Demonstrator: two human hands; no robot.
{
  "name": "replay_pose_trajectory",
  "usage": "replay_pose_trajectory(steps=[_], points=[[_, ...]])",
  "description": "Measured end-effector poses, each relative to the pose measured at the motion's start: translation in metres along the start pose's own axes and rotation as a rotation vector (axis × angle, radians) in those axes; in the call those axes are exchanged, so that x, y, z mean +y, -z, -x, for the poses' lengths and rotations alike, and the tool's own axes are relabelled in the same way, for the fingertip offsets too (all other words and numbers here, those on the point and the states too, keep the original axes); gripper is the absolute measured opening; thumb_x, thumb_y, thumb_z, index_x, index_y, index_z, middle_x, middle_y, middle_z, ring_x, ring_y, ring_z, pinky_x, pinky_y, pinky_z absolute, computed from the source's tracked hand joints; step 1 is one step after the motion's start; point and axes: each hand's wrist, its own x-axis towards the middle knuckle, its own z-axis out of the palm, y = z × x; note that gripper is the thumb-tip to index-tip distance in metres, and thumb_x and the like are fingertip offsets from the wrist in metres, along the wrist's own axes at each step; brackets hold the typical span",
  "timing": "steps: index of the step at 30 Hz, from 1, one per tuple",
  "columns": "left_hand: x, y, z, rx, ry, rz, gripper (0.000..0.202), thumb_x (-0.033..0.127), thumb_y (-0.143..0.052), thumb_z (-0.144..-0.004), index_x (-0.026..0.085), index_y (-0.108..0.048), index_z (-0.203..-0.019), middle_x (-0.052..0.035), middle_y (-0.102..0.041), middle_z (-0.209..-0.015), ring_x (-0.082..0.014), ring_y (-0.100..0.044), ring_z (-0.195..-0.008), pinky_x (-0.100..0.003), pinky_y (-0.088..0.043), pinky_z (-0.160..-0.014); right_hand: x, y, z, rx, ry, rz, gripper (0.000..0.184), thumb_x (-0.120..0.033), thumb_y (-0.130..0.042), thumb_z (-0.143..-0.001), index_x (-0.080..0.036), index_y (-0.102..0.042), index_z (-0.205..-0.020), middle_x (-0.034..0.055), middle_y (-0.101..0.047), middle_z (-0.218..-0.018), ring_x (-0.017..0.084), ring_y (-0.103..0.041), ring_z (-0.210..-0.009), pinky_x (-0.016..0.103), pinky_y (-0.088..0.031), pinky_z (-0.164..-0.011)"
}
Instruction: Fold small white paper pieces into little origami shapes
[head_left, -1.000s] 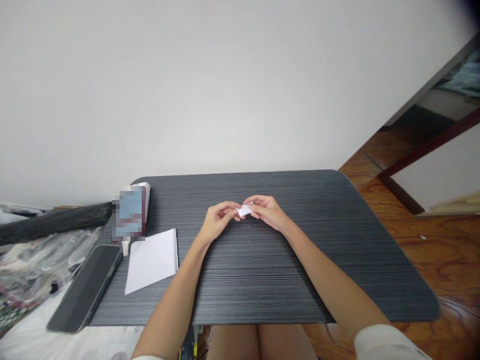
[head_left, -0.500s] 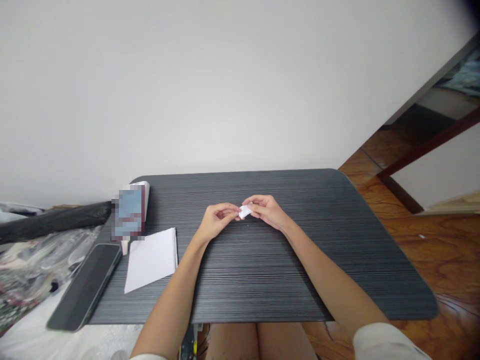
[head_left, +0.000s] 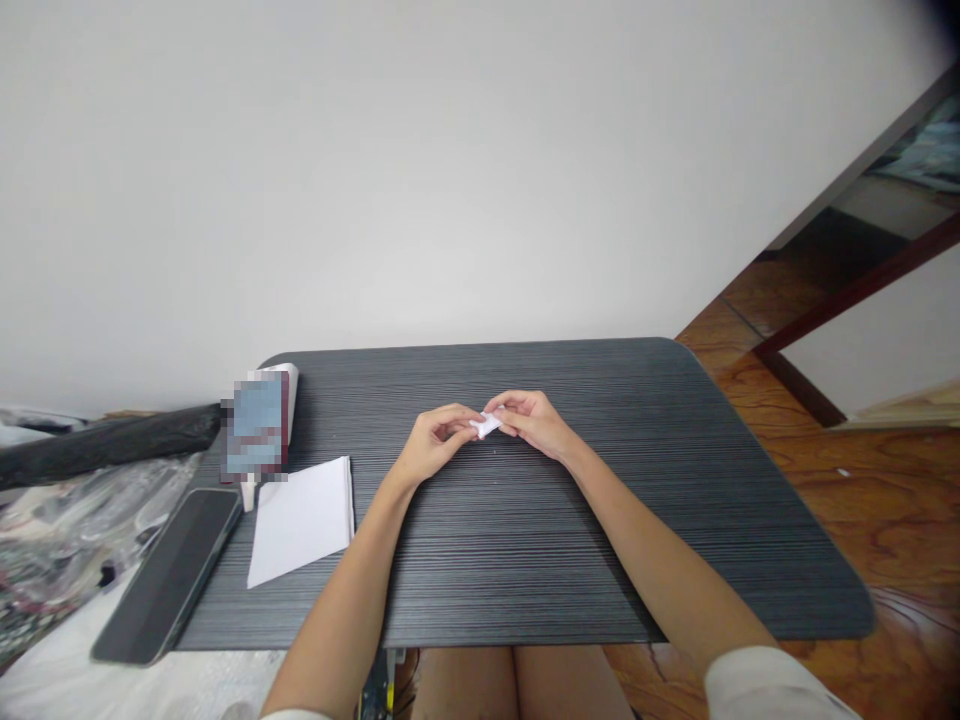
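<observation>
A small folded piece of white paper (head_left: 489, 425) is pinched between my two hands, over the middle of the dark table (head_left: 495, 560). My left hand (head_left: 437, 438) has its thumb and fingers closed on the paper's left end. On the right end, the fingertips of my right hand (head_left: 534, 420) are closed too. The fingers cover part of the paper, so its full folded shape is hidden.
To the left lies a stack of white paper sheets (head_left: 304, 520). Beside it a black phone (head_left: 169, 575) overhangs the table's left edge. A blurred-out blue and dark red item (head_left: 259, 420) stands behind. Plastic-wrapped things (head_left: 112, 510) lie left of the table; a white wall (head_left: 480, 180) rises behind.
The fingers of my left hand have shifted slightly on the paper, and the piece looks a little more tilted between the hands. Everything else stays about the same.
</observation>
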Motion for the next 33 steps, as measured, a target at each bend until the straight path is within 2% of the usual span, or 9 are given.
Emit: replay_pose_trajectory(steps=[5,10,17,24,28,33], points=[[-0.001,0.002,-0.001,-0.049,-0.035,-0.096,0.019,0.025,-0.058,-0.073,0.014,-0.066,-0.087,-0.0088,-0.063,-0.088,-0.0145,-0.060,-0.075,-0.026,-0.048,-0.068,-0.001,0.000,0.001,-0.006,-0.017,0.016,0.017,-0.027,-0.064,-0.067,-0.015,-0.064,-0.078,-0.0012,-0.052,-0.060,0.004,-0.036,-0.045,0.021,-0.024,-0.042],[-0.001,0.001,-0.002,-0.019,-0.023,-0.118,0.019,0.028,-0.058,-0.074,0.014,-0.067,-0.084,-0.0087,-0.064,-0.085,-0.0143,-0.059,-0.073,-0.026,-0.048,-0.066,-0.001,-0.002,0.001,-0.007,-0.003,0.026,0.019,-0.028,-0.064,-0.068,-0.014,-0.063,-0.081,-0.0013,-0.053,-0.062,0.004,-0.037,-0.045,0.021,-0.025,-0.043],[-0.002,-0.001,-0.003,0.059,0.010,-0.012,0.015,0.025,-0.060,-0.073,0.012,-0.066,-0.076,-0.0063,-0.063,-0.076,-0.0120,-0.058,-0.063,-0.025,-0.047,-0.062,-0.001,-0.003,0.001,-0.022,0.033,0.060,0.019,-0.029,-0.063,-0.069,-0.015,-0.062,-0.081,-0.0008,-0.055,-0.064,0.004,-0.039,-0.046,0.021,-0.029,-0.045],[-0.001,-0.003,-0.003,0.139,0.086,-0.040,0.018,0.029,-0.059,-0.073,0.011,-0.065,-0.073,-0.0036,-0.062,-0.063,-0.0109,-0.056,-0.056,-0.024,-0.046,-0.059,-0.007,-0.013,0.003,-0.078,0.037,0.088,0.023,-0.025,-0.069,-0.063,-0.016,-0.057,-0.081,0.0008,-0.060,-0.074,0.011,-0.056,-0.069,0.026,-0.043,-0.065],[-0.002,-0.006,-0.004,0.137,0.105,-0.053,0.020,0.031,-0.058,-0.073,0.011,-0.064,-0.072,-0.0025,-0.061,-0.059,-0.0098,-0.054,-0.053,-0.022,-0.045,-0.056,-0.003,-0.016,0.001,-0.012,0.080,0.139,0.017,-0.028,-0.066,-0.065,-0.017,-0.055,-0.073,0.0000,-0.058,-0.070,0.011,-0.055,-0.067,0.026,-0.043,-0.065],[-0.004,-0.008,-0.005,0.129,0.073,0.060,0.024,0.031,-0.051,-0.079,0.010,-0.059,-0.087,-0.0025,-0.061,-0.059,-0.0110,-0.056,-0.054,-0.024,-0.047,-0.058,0.003,-0.012,-0.001,0.089,0.032,0.157,0.020,-0.030,-0.067,-0.063,-0.016,-0.055,-0.070,-0.0010,-0.058,-0.068,0.009,-0.051,-0.060,0.024,-0.041,-0.061]])
